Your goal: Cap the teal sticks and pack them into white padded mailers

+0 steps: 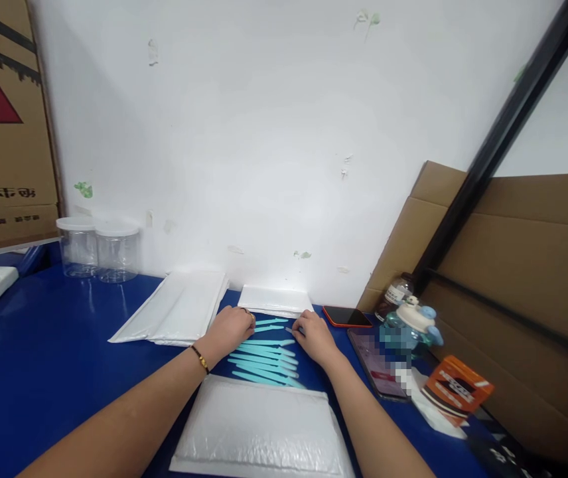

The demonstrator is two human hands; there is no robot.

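Observation:
Several turquoise eyebrow razors (264, 362) with clear-capped ends lie side by side in a column on the blue table. My left hand (234, 325) has its fingers curled at the handle end of one eyebrow razor (271, 328) near the far end of the column. At that razor's other end, the thumb and fingers of my right hand (311, 335) pinch close to the clear tip. A white padded mailer (264, 425) lies nearest me, between my forearms. Beyond my hands sits a smaller white packet (277, 300).
White mailers (177, 305) are stacked left of my hand. Two clear lidded jars (117, 255) stand by the wall. On the right are a red-edged phone (347, 317), another phone (376, 365), a brown bottle (394, 295), a teal water bottle (408, 328) and an orange box (456, 390).

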